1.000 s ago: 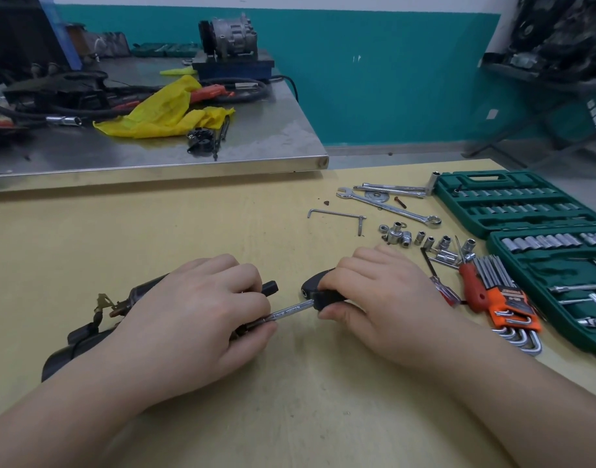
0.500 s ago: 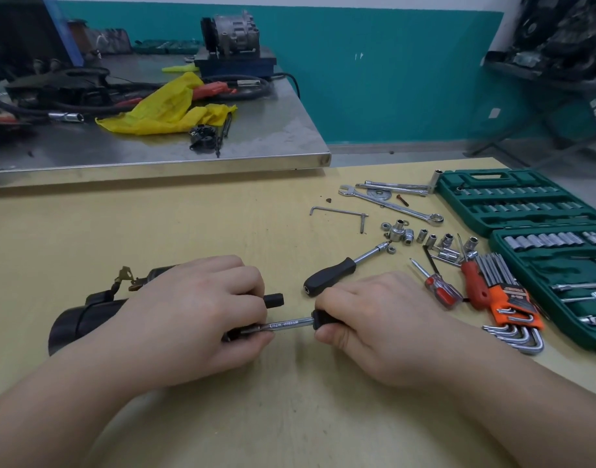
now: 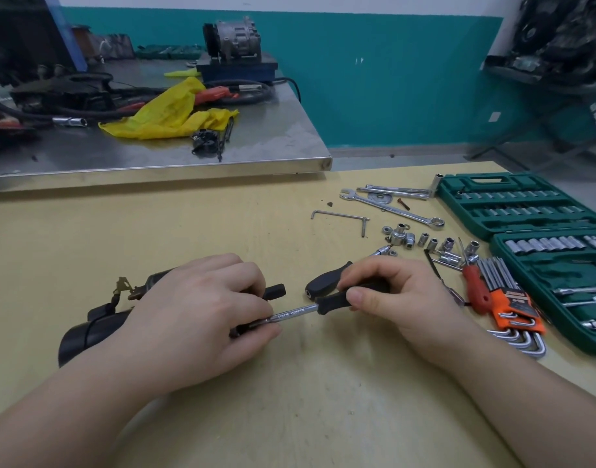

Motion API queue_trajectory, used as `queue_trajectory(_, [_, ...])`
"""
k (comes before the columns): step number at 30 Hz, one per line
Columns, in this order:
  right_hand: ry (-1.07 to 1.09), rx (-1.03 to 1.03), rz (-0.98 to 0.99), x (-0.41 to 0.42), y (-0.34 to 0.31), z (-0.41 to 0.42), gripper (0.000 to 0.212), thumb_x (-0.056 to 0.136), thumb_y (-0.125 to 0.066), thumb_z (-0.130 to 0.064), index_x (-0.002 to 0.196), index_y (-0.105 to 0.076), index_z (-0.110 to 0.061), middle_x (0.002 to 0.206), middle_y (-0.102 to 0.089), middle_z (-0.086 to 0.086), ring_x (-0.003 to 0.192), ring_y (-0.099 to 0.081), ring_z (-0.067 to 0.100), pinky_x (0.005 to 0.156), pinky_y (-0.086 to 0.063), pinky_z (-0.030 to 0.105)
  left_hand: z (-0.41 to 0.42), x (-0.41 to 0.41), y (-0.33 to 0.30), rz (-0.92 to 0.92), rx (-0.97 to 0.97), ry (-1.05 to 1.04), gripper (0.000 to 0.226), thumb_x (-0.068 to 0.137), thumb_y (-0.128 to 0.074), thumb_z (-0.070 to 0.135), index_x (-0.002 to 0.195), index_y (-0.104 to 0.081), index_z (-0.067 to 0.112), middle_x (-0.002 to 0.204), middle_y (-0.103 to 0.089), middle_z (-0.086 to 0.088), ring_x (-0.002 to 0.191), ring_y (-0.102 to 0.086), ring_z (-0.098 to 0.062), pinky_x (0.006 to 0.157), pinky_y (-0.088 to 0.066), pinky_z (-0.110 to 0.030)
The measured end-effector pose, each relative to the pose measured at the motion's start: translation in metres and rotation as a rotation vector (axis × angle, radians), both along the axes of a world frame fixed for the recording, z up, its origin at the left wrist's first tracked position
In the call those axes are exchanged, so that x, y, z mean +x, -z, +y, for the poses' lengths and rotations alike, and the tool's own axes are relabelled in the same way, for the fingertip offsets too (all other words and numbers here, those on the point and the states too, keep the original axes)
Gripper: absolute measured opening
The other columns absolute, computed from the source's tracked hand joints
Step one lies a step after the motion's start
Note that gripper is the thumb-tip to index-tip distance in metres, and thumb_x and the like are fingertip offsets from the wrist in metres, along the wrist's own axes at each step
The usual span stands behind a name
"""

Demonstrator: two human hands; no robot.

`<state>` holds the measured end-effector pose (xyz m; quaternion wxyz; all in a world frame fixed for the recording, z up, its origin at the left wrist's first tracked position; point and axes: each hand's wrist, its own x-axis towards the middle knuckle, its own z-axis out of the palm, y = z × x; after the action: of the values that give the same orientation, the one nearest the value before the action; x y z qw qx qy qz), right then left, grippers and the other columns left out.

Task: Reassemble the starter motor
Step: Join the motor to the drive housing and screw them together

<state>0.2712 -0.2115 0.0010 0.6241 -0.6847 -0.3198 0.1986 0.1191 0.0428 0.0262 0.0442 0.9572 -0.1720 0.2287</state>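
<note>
Lying on its side on the pale yellow wooden table (image 3: 195, 228), the black cylindrical starter motor (image 3: 87, 336) was held down at the near left, its body largely covered by the left hand (image 3: 195, 319), whose fingers were curled over it. A black-handled nut driver with a chrome shaft (image 3: 295, 313) was gripped by the right hand (image 3: 398, 305), the thumb and curled fingers closed round the handle, and its shaft was pointed leftwards under the left hand's fingertips, where the tip was hidden. A second black-handled driver (image 3: 327, 280) was lying just behind the right hand, partly covered by it, its metal end showing near the loose chrome sockets (image 3: 431, 243). To the right of the right hand, a red-handled screwdriver (image 3: 474, 288) and a set of hex keys in an orange holder (image 3: 512, 309) were laid beside an open green socket case (image 3: 560, 261). Further back on the table, a bent steel hex key (image 3: 340, 216) and a long chrome combination spanner (image 3: 394, 209) were spread out, the spanner near the far half of the case. Beyond the yellow table, a steel-topped bench (image 3: 256, 143) was seen, on which a crumpled yellow cloth (image 3: 168, 116), black hoses (image 3: 53, 96) and a grey metal compressor-like unit on a blue base (image 3: 234, 42) were placed. Behind everything, a teal-painted wall (image 3: 391, 79) was visible.
</note>
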Motion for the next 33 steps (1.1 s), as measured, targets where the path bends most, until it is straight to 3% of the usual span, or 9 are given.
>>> queue_trajectory(5, [0.03, 0.051, 0.008, -0.004, 0.006, 0.006, 0.011, 0.085, -0.074, -0.013, 0.093, -0.081, -0.014, 0.1, -0.078, 0.009, 0.079, -0.067, 0.009, 0.074, -0.053, 0.022, 0.0, -0.001, 0.001, -0.012, 0.011, -0.033, 0.037, 0.1, -0.06, 0.049, 0.076, -0.077, 0.027, 0.084, -0.06, 0.01, 0.072, -0.06, -0.018, 0.064, -0.043, -0.026])
queue_trajectory(8, [0.027, 0.067, -0.03, -0.001, 0.004, 0.003, 0.011, 0.09, -0.075, 0.0, 0.093, -0.08, -0.009, 0.103, -0.077, 0.009, 0.088, -0.069, 0.009, 0.075, -0.053, 0.019, -0.001, 0.0, 0.001, -0.008, -0.005, -0.039, 0.036, 0.098, -0.061, 0.05, 0.077, -0.077, 0.026, 0.084, -0.061, 0.01, 0.074, -0.061, -0.017, 0.066, -0.042, -0.025])
queue_trajectory(10, [0.031, 0.08, -0.044, 0.002, 0.003, 0.0, 0.012, 0.092, -0.072, 0.008, 0.094, -0.078, -0.003, 0.102, -0.076, 0.011, 0.083, -0.068, 0.007, 0.073, -0.053, 0.019, -0.001, 0.0, 0.0, -0.012, -0.02, -0.051, 0.037, 0.096, -0.062, 0.051, 0.073, -0.075, 0.024, 0.084, -0.062, 0.01, 0.073, -0.062, -0.017, 0.068, -0.04, -0.023])
queue_trajectory(15, [0.016, 0.047, 0.002, -0.001, 0.005, 0.002, 0.004, 0.089, -0.078, -0.008, 0.093, -0.079, -0.009, 0.095, -0.076, 0.015, 0.075, -0.068, 0.015, 0.069, -0.053, 0.024, -0.002, -0.001, -0.002, -0.006, -0.004, -0.051, 0.04, 0.094, -0.061, 0.047, 0.063, -0.065, 0.022, 0.083, -0.061, 0.009, 0.07, -0.061, -0.019, 0.065, -0.041, -0.024])
queue_trajectory(18, [0.049, 0.031, 0.036, -0.003, 0.006, 0.005, 0.004, 0.094, -0.076, -0.018, 0.093, -0.079, -0.016, 0.081, -0.075, 0.013, 0.061, -0.062, 0.023, 0.055, -0.049, 0.025, -0.002, 0.0, -0.001, -0.013, 0.002, -0.054, 0.039, 0.093, -0.062, 0.046, 0.063, -0.064, 0.022, 0.083, -0.061, 0.009, 0.069, -0.06, -0.019, 0.064, -0.042, -0.025])
queue_trajectory(20, [0.063, 0.026, 0.058, -0.003, 0.009, 0.008, 0.011, 0.097, -0.07, -0.025, 0.094, -0.078, -0.018, 0.082, -0.074, 0.018, 0.057, -0.058, 0.028, 0.047, -0.044, 0.026, -0.001, 0.001, -0.001, -0.005, 0.003, -0.048, 0.038, 0.094, -0.062, 0.047, 0.065, -0.066, 0.022, 0.084, -0.061, 0.009, 0.069, -0.06, -0.019, 0.062, -0.047, -0.028])
queue_trajectory(22, [0.04, 0.031, 0.114, -0.004, 0.011, 0.009, 0.019, 0.095, -0.065, -0.033, 0.096, -0.077, -0.018, 0.092, -0.073, 0.023, 0.062, -0.057, 0.03, 0.05, -0.041, 0.028, -0.001, 0.001, 0.0, 0.0, 0.0, -0.039, 0.038, 0.094, -0.062, 0.048, 0.066, -0.067, 0.022, 0.084, -0.061, 0.009, 0.07, -0.06, -0.019, 0.061, -0.049, -0.03])
queue_trajectory(26, [-0.078, 0.127, 0.299, 0.0, 0.014, 0.005, 0.021, 0.084, -0.07, -0.013, 0.105, -0.072, -0.013, 0.109, -0.07, 0.016, 0.074, -0.057, 0.027, 0.061, -0.044, 0.03, -0.001, 0.001, -0.001, -0.009, -0.001, -0.037, 0.037, 0.093, -0.062, 0.046, 0.065, -0.064, 0.022, 0.083, -0.06, 0.009, 0.068, -0.059, -0.02, 0.06, -0.05, -0.031])
queue_trajectory(33, [-0.059, 0.124, 0.315, 0.006, 0.022, 0.009, 0.038, 0.078, -0.088, -0.038, 0.109, -0.074, -0.02, 0.101, -0.071, 0.018, 0.068, -0.057, 0.034, 0.052, -0.045, 0.027, 0.001, 0.002, 0.001, -0.002, 0.003, -0.04, 0.036, 0.093, -0.062, 0.044, 0.063, -0.06, 0.024, 0.083, -0.059, 0.01, 0.069, -0.057, -0.018, 0.063, -0.049, -0.032])
